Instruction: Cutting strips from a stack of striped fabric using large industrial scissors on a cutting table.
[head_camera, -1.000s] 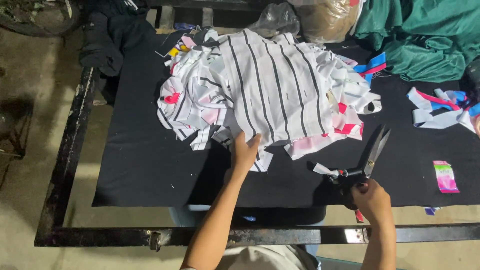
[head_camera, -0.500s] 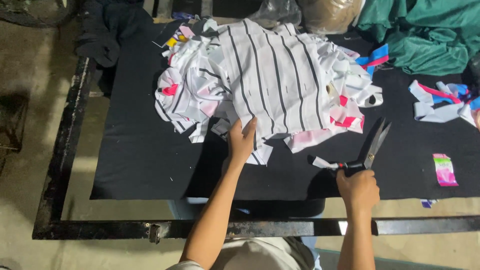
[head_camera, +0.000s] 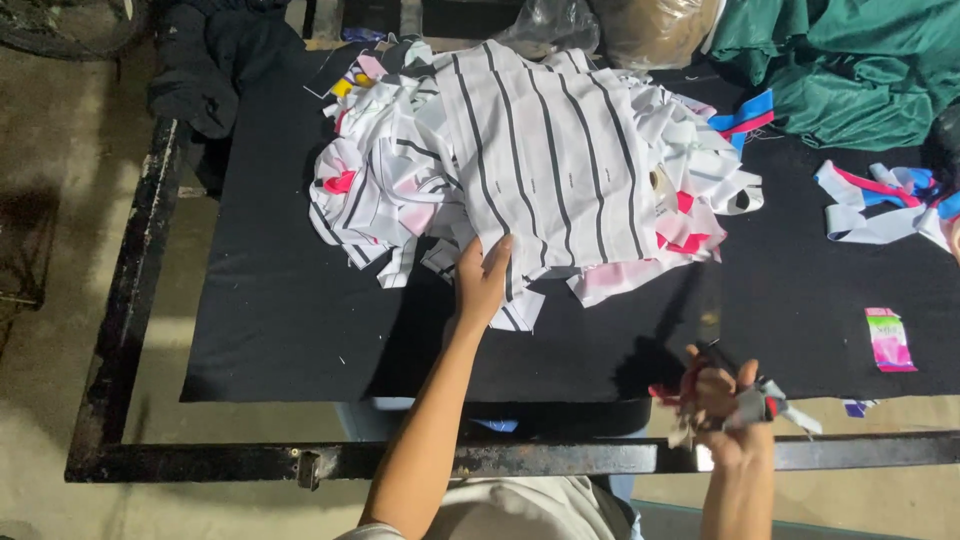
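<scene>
1. The left hand (head_camera: 482, 280) stretches forward, fingers spread flat on the near edge of the striped fabric pile (head_camera: 530, 165) atop the counter (head_camera: 300, 320).
2. The right hand (head_camera: 722, 395), drawn close to the body, is closed around red-handled scissors (head_camera: 700, 350) and a fabric scrap (head_camera: 775, 405).

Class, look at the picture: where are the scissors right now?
In the head view, the scissors are lower right, gripped in the right hand at the near edge of the black table, right of the striped cloth pile.

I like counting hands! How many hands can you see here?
2. The left hand rests on the striped white cloth pile; the right hand holds scissors near the table's front edge.
</scene>
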